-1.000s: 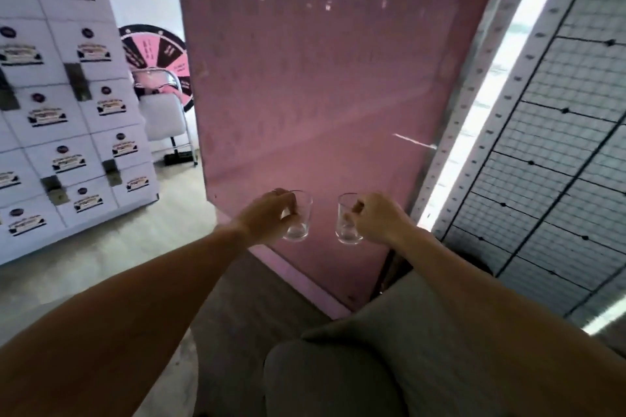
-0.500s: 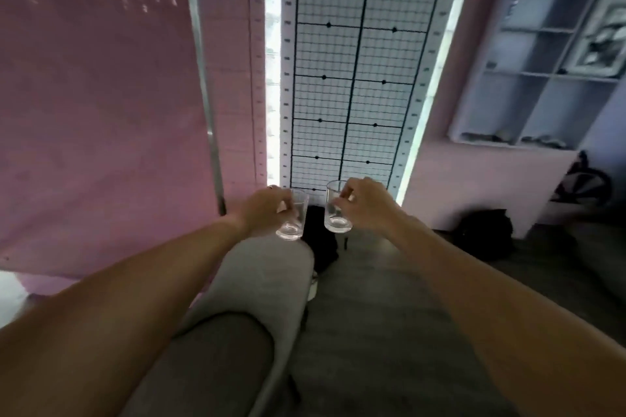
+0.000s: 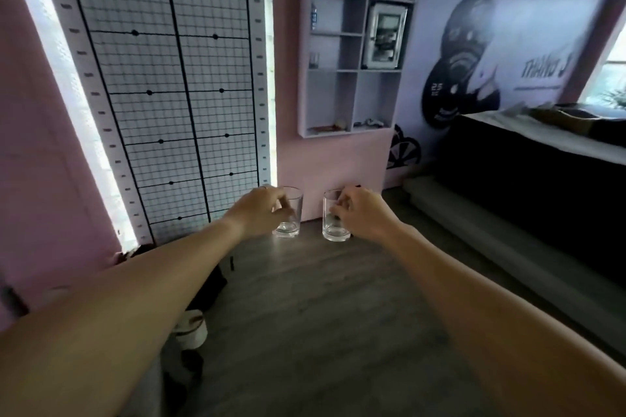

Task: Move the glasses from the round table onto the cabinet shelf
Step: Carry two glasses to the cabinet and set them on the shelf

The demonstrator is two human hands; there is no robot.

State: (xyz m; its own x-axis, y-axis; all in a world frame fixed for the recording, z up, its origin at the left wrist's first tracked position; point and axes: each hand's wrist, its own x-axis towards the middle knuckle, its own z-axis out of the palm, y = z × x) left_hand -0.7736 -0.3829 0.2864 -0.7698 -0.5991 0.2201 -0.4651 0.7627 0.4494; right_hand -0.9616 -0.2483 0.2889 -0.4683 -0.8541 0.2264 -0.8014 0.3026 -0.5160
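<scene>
left hand (image 3: pixel 262 213) grips clear glass (image 3: pixel 288 211), right hand (image 3: pixel 362 213) grips second glass (image 3: pixel 333 217), both upright; wall cabinet (image 3: pixel 352 68) ahead, one shelf perhaps holding small glass.

Both tumblers, the left glass (image 3: pixel 289 213) and the right glass (image 3: pixel 333 217), look like clear, smooth glass with thick bases that catch the light. The floor (image 3: pixel 321 308) reads as grey wood-grain planks, fairly matt. The cabinet shelf (image 3: pixel 349 68) appears to be smooth, matt painted board.
</scene>
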